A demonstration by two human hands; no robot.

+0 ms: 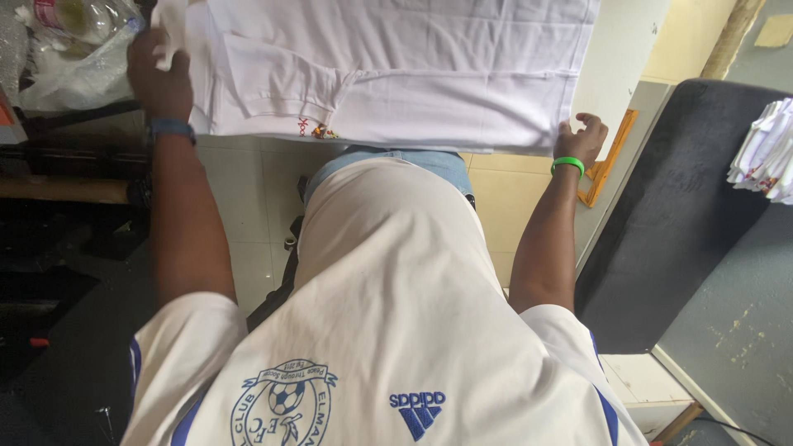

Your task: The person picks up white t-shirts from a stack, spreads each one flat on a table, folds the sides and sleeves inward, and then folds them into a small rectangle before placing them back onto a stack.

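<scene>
White shirt [388,66] top cut off by frame; left hand [159,74] fingertips hidden in cloth.

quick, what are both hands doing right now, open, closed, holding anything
Left hand: closed on a fold of the white shirt at its edge.
Right hand: fingers curled, gripping the shirt's other edge.

Your left hand [159,73] raised, fingers closed in a pinch, wrist banded blue, your right hand [583,136] lower, fingers curled, green band, both arms extended forward, well apart
</scene>
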